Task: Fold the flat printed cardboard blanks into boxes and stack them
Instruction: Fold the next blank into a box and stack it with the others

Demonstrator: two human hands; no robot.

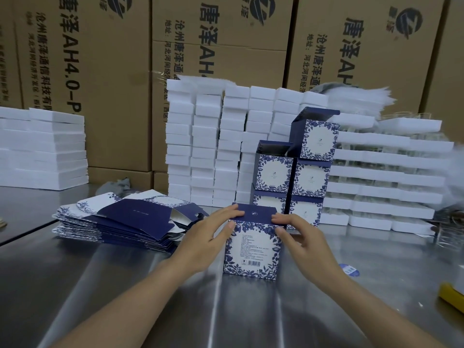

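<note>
While both hands pinch its top edge, the folded box (253,247) stands upright on the desk (125,285) betw. them: left hand (208,238) & right hand (305,238) each w/ fingers on the navy lid, thumb on the front face. Pile of flat blanks (113,227) lies just left of the left hand. Finished boxes (311,177) are stacked just behind the hands, w/ white foam stacks (206,146) beyond.

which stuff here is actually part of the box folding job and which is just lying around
In the job: the box held between left hand and right hand; flat blanks; stacked boxes.
Lying about: white foam blocks; brown cartons; blue sticker; yellow object.
</note>
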